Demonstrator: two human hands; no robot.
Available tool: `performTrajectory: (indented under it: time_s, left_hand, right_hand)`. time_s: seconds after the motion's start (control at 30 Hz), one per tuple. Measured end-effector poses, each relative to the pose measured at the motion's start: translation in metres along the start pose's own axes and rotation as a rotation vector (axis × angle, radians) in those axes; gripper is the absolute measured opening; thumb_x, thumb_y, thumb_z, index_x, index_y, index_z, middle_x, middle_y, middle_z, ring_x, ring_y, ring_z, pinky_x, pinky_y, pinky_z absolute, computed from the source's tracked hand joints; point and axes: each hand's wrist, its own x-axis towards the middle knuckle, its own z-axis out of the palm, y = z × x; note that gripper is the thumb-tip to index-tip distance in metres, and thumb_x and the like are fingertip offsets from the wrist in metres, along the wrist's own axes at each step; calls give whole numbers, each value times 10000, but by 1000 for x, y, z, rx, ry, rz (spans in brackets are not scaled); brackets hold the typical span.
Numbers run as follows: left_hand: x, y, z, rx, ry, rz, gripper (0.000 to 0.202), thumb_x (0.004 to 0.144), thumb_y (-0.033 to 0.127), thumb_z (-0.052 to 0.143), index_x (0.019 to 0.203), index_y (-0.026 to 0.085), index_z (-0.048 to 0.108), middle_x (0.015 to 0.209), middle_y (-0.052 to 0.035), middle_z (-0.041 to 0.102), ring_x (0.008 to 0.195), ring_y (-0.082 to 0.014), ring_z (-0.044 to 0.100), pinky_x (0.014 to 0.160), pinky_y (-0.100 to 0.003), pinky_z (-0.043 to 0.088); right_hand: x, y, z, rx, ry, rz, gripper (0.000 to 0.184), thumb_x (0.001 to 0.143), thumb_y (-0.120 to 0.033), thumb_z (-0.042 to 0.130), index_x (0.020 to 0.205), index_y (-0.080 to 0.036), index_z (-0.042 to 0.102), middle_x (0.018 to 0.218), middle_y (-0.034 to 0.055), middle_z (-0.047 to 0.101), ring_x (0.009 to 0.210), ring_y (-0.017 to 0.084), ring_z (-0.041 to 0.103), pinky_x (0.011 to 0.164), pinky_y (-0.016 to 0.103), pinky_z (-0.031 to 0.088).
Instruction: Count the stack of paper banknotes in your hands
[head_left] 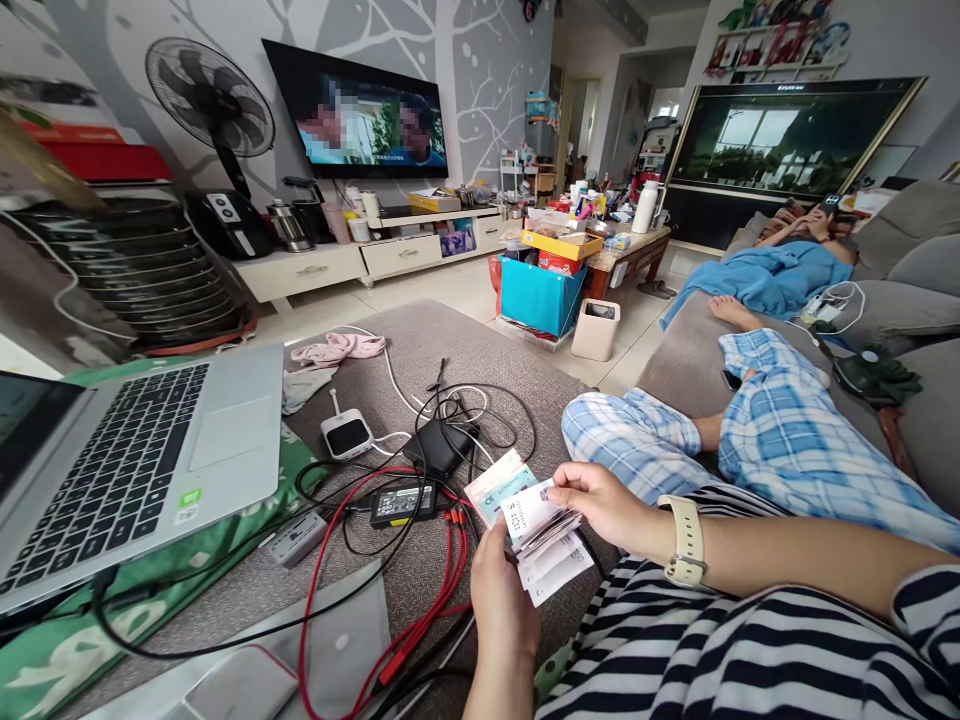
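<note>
A fanned stack of small printed cards (555, 572) is between my two hands, low in the middle of the view. Most are white with dark print; at the far side a teal card (507, 487) and beige ones stick out. My left hand (504, 590) is closed around the near left edge of the stack. From the right, my right hand (606, 505) pinches the top edge of a white card between thumb and fingers. A cream watch (684, 540) is on my right wrist. The print is too small to read surely.
Left of my hands lie tangled cables, a black power adapter (403, 504), a black box (441, 446) and a small white-framed device (346, 435). An open laptop (225, 430) rests on green cloth. Another person lies under a blue blanket (757, 275) on the sofa, beyond my crossed legs.
</note>
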Motion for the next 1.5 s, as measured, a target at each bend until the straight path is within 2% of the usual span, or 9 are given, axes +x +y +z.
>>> performTrajectory:
  time_s: [0.2,0.4,0.5,0.67,0.87,1.1,1.23,1.5]
  left_hand:
    - [0,0,-1,5,-17,11,304,722,257,628,970,92,686,935,-118,712,858,-240,671,752,-321,517]
    - [0,-1,1,-39,10,-26,283,765,248,601,989,88,669,940,-136,710,846,-239,682,770,-339,525]
    - [-4,0,2,-33,6,-6,303,745,233,630,1009,90,666,940,-135,711,853,-241,682,773,-341,528]
    - [-11,4,5,-45,-61,13,347,694,212,679,1026,108,668,951,-120,713,853,-239,683,760,-327,530]
    - [-13,4,5,-11,-78,-2,367,636,206,721,993,133,680,872,-95,719,793,-231,687,713,-322,536]
    - [-13,5,5,1,-67,9,330,629,184,722,950,116,681,842,-101,717,780,-235,688,709,-327,538]
    - [-11,3,4,-17,-63,6,332,656,184,699,981,116,678,900,-109,718,815,-235,688,743,-332,538]
    - [2,-2,1,-75,-6,-24,295,806,245,566,1025,81,675,1016,-144,699,966,-246,658,857,-357,512]
  right_hand:
    - [-1,-1,0,-8,11,-12,357,757,-485,644,686,-160,516,608,-43,450,577,98,377,556,248,276]
    - [-3,-4,0,21,-14,1,387,853,-517,507,726,-155,560,576,3,560,521,106,418,524,257,284]
    - [-2,-2,-1,-5,-20,-10,324,814,-465,594,718,-159,547,571,-11,549,539,109,451,546,256,311]
    - [1,5,-4,-56,75,-14,310,723,-407,710,718,-168,512,645,-31,525,591,102,450,570,245,334]
    - [1,7,-5,-33,131,25,279,738,-381,687,829,-181,516,677,-37,528,634,115,472,607,250,355]
    - [1,4,-2,-61,100,21,279,784,-408,612,677,-164,529,608,-28,511,590,114,455,586,256,336]
    - [1,1,-1,-44,104,32,298,766,-422,631,655,-167,521,598,-29,492,588,116,445,582,259,328]
    - [-1,2,-2,-38,85,-11,286,786,-416,615,677,-164,537,606,-36,464,582,108,408,578,256,306]
